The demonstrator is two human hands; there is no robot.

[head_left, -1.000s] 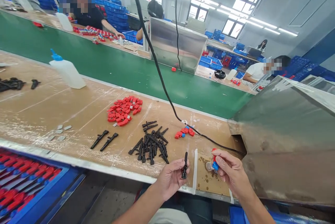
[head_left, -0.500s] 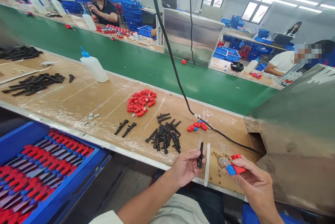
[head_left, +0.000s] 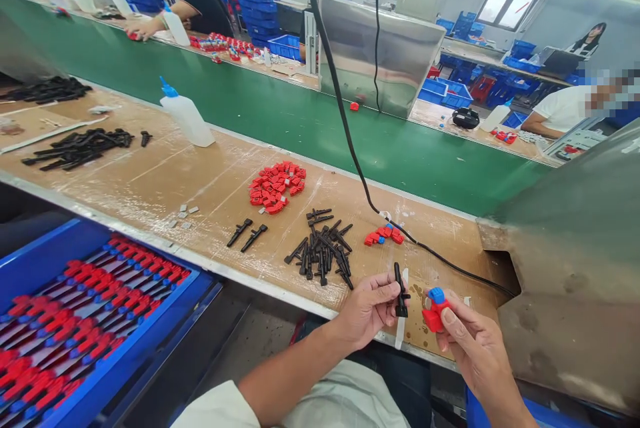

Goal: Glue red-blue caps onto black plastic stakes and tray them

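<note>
Near the bench's front edge, my left hand [head_left: 373,308] pinches a black plastic stick part [head_left: 399,289], held roughly upright with its wider end down. To its right, my right hand [head_left: 470,335] grips a red and blue plastic piece [head_left: 436,311], blue end up, between thumb and fingers. The two parts are close together but apart. Beyond my left hand lies a pile of similar black stick parts [head_left: 325,251], with two more lying apart to its left. A few red and blue pieces [head_left: 384,235] rest beside the black cable.
A heap of red pieces [head_left: 277,187] and a white squeeze bottle [head_left: 187,118] stand on the bench [head_left: 155,195]. A black cable [head_left: 345,121] hangs down across it. At lower left a blue crate [head_left: 165,295] holds rows of red-and-blue parts. Co-workers sit beyond the green belt [head_left: 270,108].
My right hand has turned the red and blue piece so its blue end points up. The round clear thing beside it no longer shows. Across the belt, a co-worker's hand now reaches down to a red piece.
</note>
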